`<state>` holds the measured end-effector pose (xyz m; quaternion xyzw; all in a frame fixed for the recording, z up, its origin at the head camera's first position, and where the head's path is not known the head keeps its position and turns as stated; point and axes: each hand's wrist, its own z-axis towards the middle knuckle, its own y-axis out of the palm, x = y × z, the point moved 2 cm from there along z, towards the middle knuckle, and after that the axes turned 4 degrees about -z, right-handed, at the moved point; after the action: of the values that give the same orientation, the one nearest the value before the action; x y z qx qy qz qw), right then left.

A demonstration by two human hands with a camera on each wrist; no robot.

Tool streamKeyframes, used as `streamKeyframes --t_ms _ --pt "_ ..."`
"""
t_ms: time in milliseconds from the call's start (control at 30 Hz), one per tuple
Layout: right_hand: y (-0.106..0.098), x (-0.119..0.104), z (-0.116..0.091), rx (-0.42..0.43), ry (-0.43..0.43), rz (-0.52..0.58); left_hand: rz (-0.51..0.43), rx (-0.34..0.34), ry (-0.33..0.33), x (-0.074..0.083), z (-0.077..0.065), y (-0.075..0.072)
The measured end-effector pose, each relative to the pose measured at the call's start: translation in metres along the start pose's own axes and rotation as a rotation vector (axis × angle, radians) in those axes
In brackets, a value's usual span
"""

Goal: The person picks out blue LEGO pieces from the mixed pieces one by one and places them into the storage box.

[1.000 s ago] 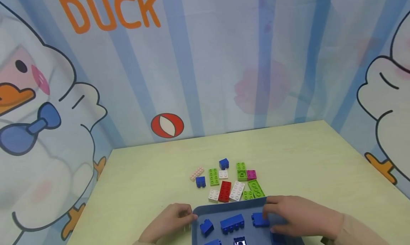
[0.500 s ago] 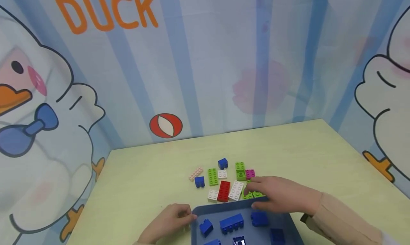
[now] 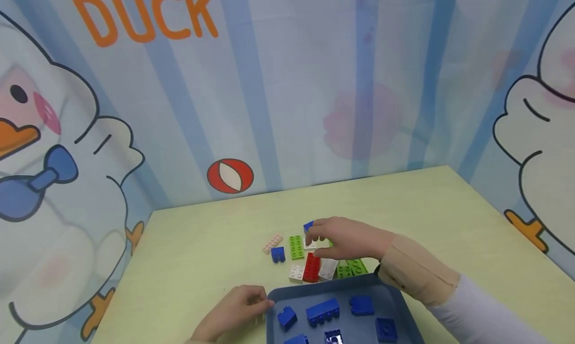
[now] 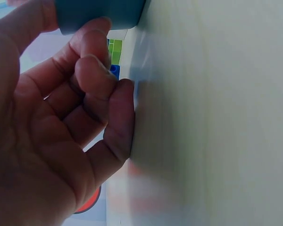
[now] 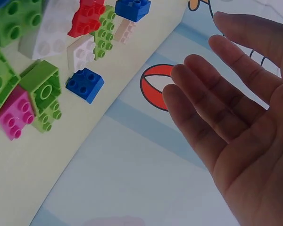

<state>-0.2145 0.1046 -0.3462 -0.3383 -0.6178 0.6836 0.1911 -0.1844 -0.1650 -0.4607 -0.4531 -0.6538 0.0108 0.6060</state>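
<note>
My left hand (image 3: 238,309) pinches the left rim of the blue-grey tray (image 3: 275,329) between thumb and forefinger. The left wrist view shows the other fingers curled beside the tray's wall. Several blue toy bricks lie in the tray, among them a long brick (image 3: 323,311) and a square one (image 3: 386,330). Over the loose bricks hovers my right hand (image 3: 350,238), holding nothing; its relaxed, spread fingers show in the right wrist view. Close to its fingertips is a blue brick (image 3: 308,226), partly hidden in the head view. Another blue brick (image 3: 278,254) stands farther left.
Behind the tray lie a red brick (image 3: 312,268), white bricks (image 3: 296,273), green bricks (image 3: 296,247), a pale pink brick (image 3: 272,243) and a magenta brick (image 5: 16,113). A duck-print curtain (image 3: 292,84) hangs at the table's back edge.
My right hand has let go of a blue brick in the tray, risen, and moved away and left over the loose bricks. The left hand keeps its place on the tray.
</note>
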Motion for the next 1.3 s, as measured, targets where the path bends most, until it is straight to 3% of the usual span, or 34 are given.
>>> streamKeyframes --t_ms 467,733,1100,1300 --pt "0.014 0.0 0.055 -0.073 0.033 0.004 -0.031 -0.003 -0.003 -0.007 0.0 -0.001" --pt "0.029 0.004 0.077 -0.103 0.049 0.021 -0.021 -0.007 0.025 -0.007 0.005 -0.003" --pt "0.045 -0.007 0.103 -0.112 0.005 0.004 -0.018 0.003 0.062 -0.004 0.007 -0.002" --pt "0.057 -0.008 0.113 -0.17 0.045 0.016 -0.001 0.009 0.081 -0.004 0.007 -0.004"
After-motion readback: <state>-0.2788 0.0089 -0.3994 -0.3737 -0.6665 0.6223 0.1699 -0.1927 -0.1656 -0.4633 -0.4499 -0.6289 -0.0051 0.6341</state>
